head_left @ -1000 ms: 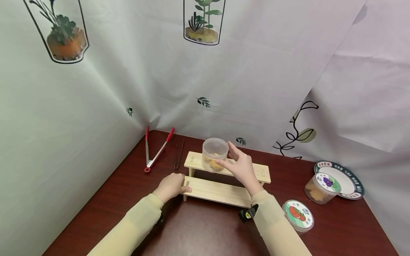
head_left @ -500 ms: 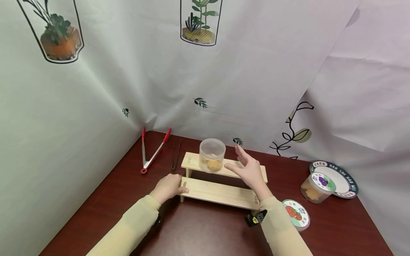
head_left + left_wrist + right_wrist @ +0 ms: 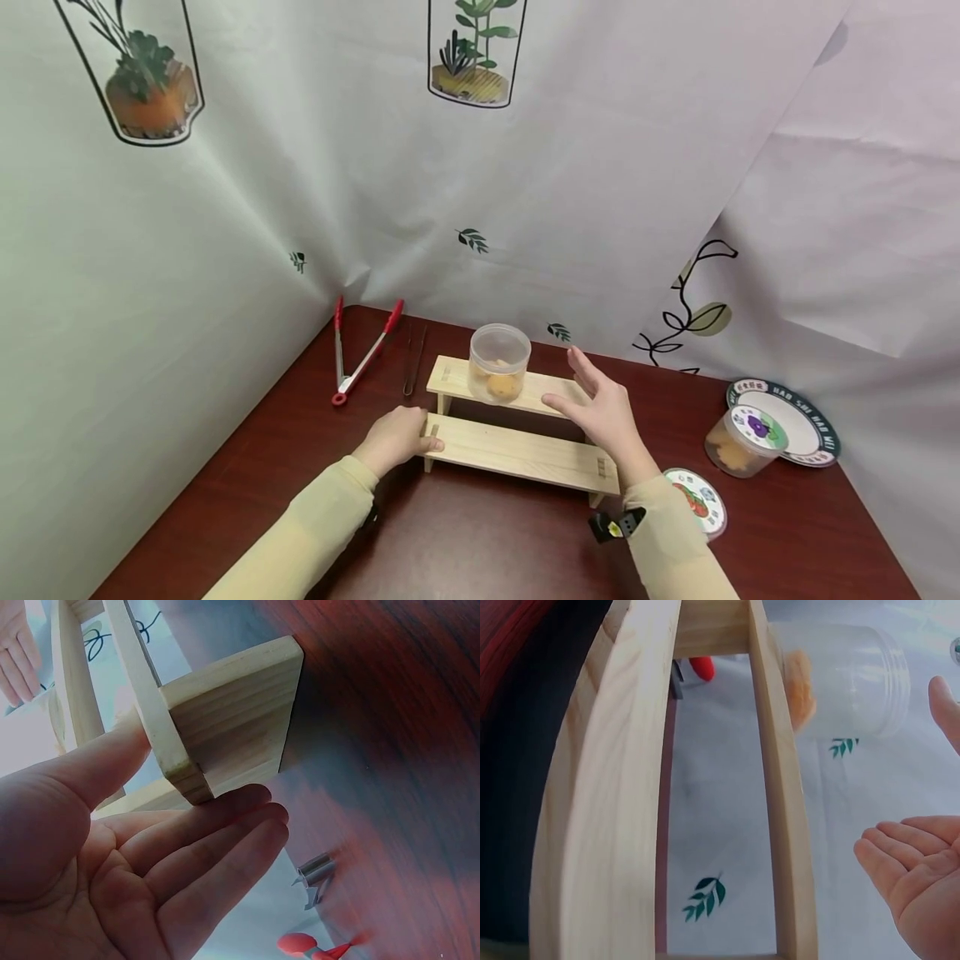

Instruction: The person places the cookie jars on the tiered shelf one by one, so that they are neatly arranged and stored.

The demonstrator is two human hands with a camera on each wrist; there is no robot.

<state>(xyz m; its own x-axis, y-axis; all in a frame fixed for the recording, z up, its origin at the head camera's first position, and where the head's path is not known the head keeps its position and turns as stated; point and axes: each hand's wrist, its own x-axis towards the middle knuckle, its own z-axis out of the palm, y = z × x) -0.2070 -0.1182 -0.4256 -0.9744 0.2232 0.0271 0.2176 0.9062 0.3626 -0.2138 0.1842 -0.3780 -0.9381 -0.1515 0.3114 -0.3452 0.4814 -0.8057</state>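
Observation:
A two-tier wooden display stand (image 3: 517,451) is in the middle of the table. On the left part of its upper tier sits a clear plastic jar (image 3: 498,346) without a lid, with a few orange-yellow pieces, perhaps cookies, at the bottom. My left hand (image 3: 393,438) grips the left end of the lower tier, thumb against one face of the wood and fingers along the other in the left wrist view. My right hand (image 3: 606,414) is apart from the jar, to its right, fingers spread and holding nothing; its open palm (image 3: 928,889) shows in the right wrist view.
Red-handled tongs (image 3: 363,367) and thin metal tweezers (image 3: 413,367) lie at the back left. A lidded jar with a purple label (image 3: 746,442) stands by a plate (image 3: 813,421) at the right. Another lidded jar (image 3: 701,500) is partly behind my right sleeve.
My right hand has let go of the clear jar and moved off to the right, leaving the jar on the upper tier. The left hand stays on the stand.

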